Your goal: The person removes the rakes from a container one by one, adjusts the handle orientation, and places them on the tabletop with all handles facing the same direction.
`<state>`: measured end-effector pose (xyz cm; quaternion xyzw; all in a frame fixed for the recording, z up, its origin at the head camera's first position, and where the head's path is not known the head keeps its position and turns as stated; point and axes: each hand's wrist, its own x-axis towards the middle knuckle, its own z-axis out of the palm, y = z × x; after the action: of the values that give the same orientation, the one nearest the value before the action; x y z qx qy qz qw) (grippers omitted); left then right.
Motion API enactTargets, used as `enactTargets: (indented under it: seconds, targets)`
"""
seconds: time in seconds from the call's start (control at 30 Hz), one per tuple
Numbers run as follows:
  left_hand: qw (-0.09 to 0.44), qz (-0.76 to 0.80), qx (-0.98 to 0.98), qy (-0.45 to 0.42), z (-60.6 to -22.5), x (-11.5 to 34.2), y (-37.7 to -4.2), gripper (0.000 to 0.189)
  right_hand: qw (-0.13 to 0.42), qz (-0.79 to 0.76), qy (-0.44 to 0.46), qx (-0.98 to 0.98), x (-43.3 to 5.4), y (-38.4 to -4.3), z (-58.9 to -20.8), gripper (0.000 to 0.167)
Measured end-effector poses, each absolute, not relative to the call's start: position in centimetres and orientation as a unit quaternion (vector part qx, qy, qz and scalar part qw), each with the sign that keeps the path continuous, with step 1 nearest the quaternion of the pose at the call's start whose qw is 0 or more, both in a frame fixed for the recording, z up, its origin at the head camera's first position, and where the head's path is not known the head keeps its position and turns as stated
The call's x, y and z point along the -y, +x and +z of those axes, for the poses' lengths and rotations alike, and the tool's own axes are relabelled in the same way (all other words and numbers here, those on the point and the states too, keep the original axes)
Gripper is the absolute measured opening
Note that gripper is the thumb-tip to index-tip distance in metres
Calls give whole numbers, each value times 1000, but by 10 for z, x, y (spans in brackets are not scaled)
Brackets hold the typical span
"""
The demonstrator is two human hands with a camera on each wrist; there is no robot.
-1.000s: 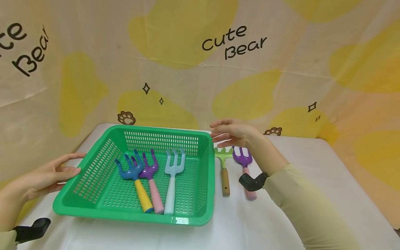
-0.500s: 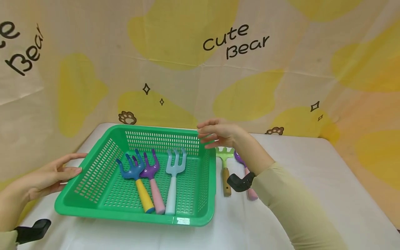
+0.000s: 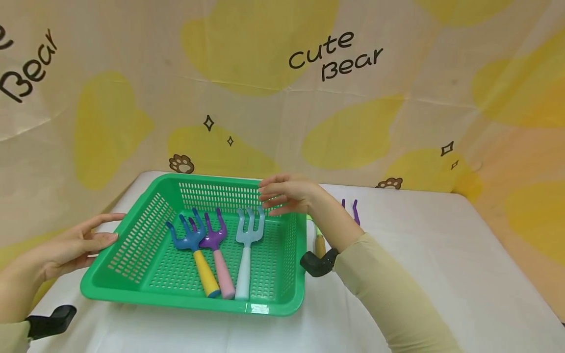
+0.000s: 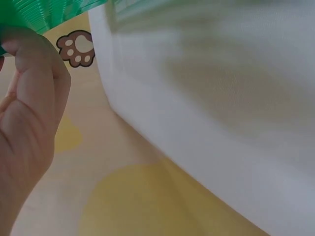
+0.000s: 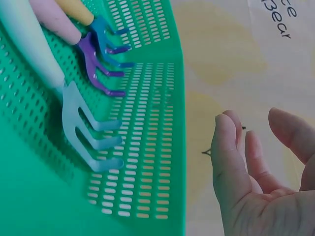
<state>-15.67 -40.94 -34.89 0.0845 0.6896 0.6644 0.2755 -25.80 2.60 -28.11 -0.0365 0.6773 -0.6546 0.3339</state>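
My left hand (image 3: 75, 247) grips the left rim of a green plastic basket (image 3: 176, 302), thumb over the edge. The left wrist view shows its fingers curled against the basket's underside. Inside lie several hand forks: a blue one with a yellow handle (image 3: 206, 274), a purple one with a pink handle (image 3: 223, 275) and a light blue one (image 3: 243, 272). The blue head overlaps the purple one. My right hand (image 3: 289, 193) hovers over the basket's back right corner, fingers extended and holding nothing. In the right wrist view the hand appears beyond the basket's rim.
Right of the basket, a green rake with a wooden handle (image 3: 320, 246) and a purple fork (image 3: 356, 214) lie on the white tabletop (image 3: 432, 255). My right arm mostly hides both. A patterned cloth backdrop (image 3: 247, 73) stands behind the table.
My right hand has moved left, from the basket's right edge to above its back right corner. The right arm now covers more of the rake and outer purple fork. My left hand keeps its grip.
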Motion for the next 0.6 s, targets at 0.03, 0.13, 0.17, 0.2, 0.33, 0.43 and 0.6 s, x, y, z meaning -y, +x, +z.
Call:
enactTargets:
  seconds: [0.03, 0.13, 0.17, 0.2, 0.33, 0.43, 0.6]
  targets:
    - [275, 665, -689, 86, -350, 409, -157, 48, 334, -656, -36, -675, -24, -257, -282, 33]
    - [273, 668, -686, 89, -351, 410, -157, 48, 333, -661, -36, -671, -19, -256, -286, 30]
    - [273, 670, -685, 91, -352, 410, -156, 48, 334, -662, -34, -670, -17, -256, -287, 30]
    - [273, 671, -683, 92, -352, 410, -156, 48, 334, -663, -32, -670, -16, -255, -288, 29]
    - [271, 675, -679, 93, -354, 410, -155, 49, 340, -661, -32, -668, -10, -253, -293, 31]
    - [271, 673, -683, 89, -354, 410, -154, 49, 348, -663, -34, -662, -8, -251, -297, 36]
    - [268, 664, -693, 78, -353, 410, -154, 49, 348, -666, -30, -659, -5, -249, -304, 39]
